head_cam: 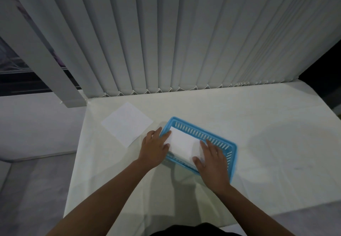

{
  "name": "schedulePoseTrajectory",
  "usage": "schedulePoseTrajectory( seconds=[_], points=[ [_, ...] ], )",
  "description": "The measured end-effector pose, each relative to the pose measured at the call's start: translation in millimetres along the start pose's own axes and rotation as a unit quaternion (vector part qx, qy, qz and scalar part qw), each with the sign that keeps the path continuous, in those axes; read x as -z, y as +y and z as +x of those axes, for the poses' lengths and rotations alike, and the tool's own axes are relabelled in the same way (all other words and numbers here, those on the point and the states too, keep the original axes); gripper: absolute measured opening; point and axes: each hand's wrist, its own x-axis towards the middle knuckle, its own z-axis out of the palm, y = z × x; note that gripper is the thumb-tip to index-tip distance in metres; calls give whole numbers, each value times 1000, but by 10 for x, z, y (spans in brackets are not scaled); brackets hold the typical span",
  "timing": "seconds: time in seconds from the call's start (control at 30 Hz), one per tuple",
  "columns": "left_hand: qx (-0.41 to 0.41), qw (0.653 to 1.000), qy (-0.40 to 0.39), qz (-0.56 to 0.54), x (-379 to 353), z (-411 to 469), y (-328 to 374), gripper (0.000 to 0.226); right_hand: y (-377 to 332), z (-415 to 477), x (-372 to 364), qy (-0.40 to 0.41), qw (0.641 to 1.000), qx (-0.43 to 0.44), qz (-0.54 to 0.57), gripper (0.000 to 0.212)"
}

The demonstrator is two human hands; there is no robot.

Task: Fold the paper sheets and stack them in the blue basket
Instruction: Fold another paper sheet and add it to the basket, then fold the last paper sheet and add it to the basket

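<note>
A blue basket (227, 144) with slotted walls stands on the white table, turned at an angle. Inside it lies a folded white paper (181, 142). My left hand (154, 146) grips the paper's left end at the basket's left corner. My right hand (214, 159) rests with spread fingers on the paper's right end, over the basket's near right part. A flat unfolded paper sheet (127, 123) lies on the table to the left of the basket, apart from both hands.
The table (258, 125) wears a white cloth; its left edge runs close to the flat sheet. Grey vertical blinds (184, 42) hang along the table's far edge. Bare cloth stretches to the right of the basket.
</note>
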Motion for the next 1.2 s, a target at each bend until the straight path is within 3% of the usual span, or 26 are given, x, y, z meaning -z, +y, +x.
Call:
schedulePoseTrajectory(
  seconds=[0.1,0.23,0.43,0.53,0.67,0.9,1.1,1.2],
  points=[
    [14,1000,-22,15,-45,-28,-13,52,-9,6,-97,-55,996,9,-76,86],
    [-2,1000,-24,6,-13,-33,-75,52,10,27,-98,-68,992,2,-102,91],
    [51,994,31,-95,154,-86,-356,61,-338,254,61,3,996,59,-64,78],
    [96,990,54,-92,262,-24,-642,49,-680,550,54,-6,992,114,-54,63],
    [159,982,80,-68,484,116,-1049,48,-1234,1073,-50,-54,980,179,-66,54],
    [272,957,32,-95,738,408,-1604,57,-2105,1905,-350,-155,948,248,-124,53],
    [294,945,14,-141,670,605,-1821,57,-2531,2281,-677,-196,927,271,-171,52],
    [301,947,28,-108,619,675,-1845,59,-2624,2376,-832,-220,917,275,-188,57]
  ],
)
